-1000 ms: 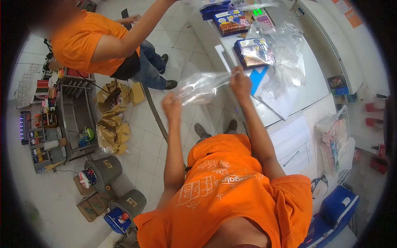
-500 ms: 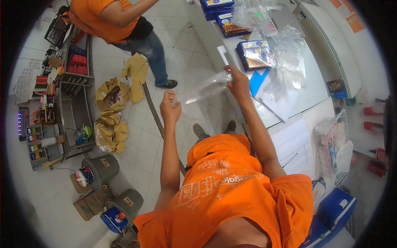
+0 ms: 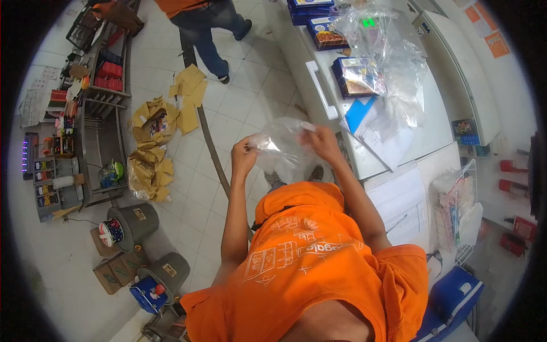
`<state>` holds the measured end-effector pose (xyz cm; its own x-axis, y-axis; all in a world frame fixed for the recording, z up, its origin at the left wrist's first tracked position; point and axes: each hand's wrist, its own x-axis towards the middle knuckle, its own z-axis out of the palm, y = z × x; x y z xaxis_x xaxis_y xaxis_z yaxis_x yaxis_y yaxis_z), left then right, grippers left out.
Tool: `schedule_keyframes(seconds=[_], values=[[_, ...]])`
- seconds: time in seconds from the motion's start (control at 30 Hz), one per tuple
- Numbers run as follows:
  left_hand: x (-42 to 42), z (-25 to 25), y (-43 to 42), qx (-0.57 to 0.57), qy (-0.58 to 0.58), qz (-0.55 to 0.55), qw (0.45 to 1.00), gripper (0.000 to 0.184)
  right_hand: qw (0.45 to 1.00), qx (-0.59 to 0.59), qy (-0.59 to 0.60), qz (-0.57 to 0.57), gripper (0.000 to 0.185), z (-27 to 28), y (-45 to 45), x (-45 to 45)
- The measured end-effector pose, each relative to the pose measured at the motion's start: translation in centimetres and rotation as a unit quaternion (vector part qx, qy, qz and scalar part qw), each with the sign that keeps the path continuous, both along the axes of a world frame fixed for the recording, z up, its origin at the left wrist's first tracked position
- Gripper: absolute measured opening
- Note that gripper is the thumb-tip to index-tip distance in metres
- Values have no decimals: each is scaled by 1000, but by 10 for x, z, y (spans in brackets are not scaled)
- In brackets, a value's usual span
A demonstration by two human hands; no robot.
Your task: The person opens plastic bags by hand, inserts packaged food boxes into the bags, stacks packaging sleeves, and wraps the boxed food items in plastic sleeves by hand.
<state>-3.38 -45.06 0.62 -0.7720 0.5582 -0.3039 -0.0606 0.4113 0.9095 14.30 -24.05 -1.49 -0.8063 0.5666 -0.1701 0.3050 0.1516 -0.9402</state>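
1. Hands: two, apart, with one clear bag (image 3: pixel 280 141) between them. The left hand (image 3: pixel 244 156) pinches its left edge; the right hand (image 3: pixel 322 143) is at its right edge, blurred, closure undetermined.
2. Bag position: over the floor, left of the white tabletop (image 3: pixel 437 117).
3. Tabletop, right side: one blue item (image 3: pixel 359 115) lies by loose papers (image 3: pixel 393 141). Beyond are three visible stacks of blue packets (image 3: pixel 358 77), crumpled clear plastic (image 3: pixel 405 85) to their right, and one green-lit display (image 3: pixel 369 23).
4. Near right: written sheets (image 3: pixel 396 196) with one pen (image 3: pixel 397 223); one white wire basket (image 3: pixel 460 208) to their right.
5. Floor (image 3: pixel 191 219): pale tile. On the left, two torn brown-paper heaps (image 3: pixel 151 171) and two grey buckets (image 3: pixel 137 224), nearer.
6. Far left: one metal rack (image 3: pixel 103 134) holding red items (image 3: pixel 108 77).
7. Far side: one person in jeans (image 3: pixel 199 34), standing, upper body out of view.
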Motion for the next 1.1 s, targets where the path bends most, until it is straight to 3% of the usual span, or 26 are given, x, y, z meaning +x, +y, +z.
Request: schedule_keyframes(seconds=[0.03,0.1,0.13,0.2,0.23,0.27,0.3,0.37,0.5,0.57,0.6,0.67,0.7,0.73,0.77,0.8,0.93,1.0,1.03,1.1], values=[[-6,-11,-9,-44,120,-17,992,23,998,-45,26,-37,16,3,6,5],[-22,-40,-35,-133,351,-48,926,20,982,-136,78,-107,16,27,20,16],[-28,-53,-45,-152,344,-29,926,12,989,-58,78,-114,14,25,27,21],[-30,-45,-52,-170,188,36,967,9,983,99,78,-132,11,17,40,29],[-31,-42,-53,-177,107,65,976,8,980,71,73,-169,11,10,40,30],[-28,-31,-48,-81,-1,132,988,13,975,44,67,-206,11,1,37,30],[-32,-27,-46,12,-112,180,977,15,968,17,61,-243,12,-6,36,32],[-42,-20,-42,195,-326,268,885,20,961,84,39,-260,14,-16,34,37],[-53,-1,-38,295,-354,268,846,15,962,115,-67,-238,16,-33,41,49],[-58,1,-43,387,-373,236,809,10,959,136,-46,-243,14,-42,40,46],[-55,2,-43,390,-346,253,815,10,957,146,-35,-247,13,-44,41,45],[-53,5,-37,396,-289,280,826,10,966,55,-14,-252,13,-43,44,42],[-53,8,-34,322,-155,307,882,11,967,8,-2,-255,12,-42,44,43],[-53,11,-32,242,-16,326,914,12,965,33,-17,-258,12,-38,47,48],[-53,13,-31,157,124,335,921,13,963,58,-32,-260,12,-22,50,51],[-52,16,-40,-4,399,248,883,15,960,82,-48,-262,12,-13,52,55],[-39,31,-41,-82,413,227,878,10,952,132,-25,-275,14,-14,71,65],[-53,8,-48,96,111,286,947,9,971,-82,-1,-225,9,-6,67,60],[-60,-5,-53,181,-49,302,935,9,962,-189,13,-195,7,1,66,58],[-60,0,-51,264,-245,333,871,6,923,-321,110,-180,12,17,62,62]])
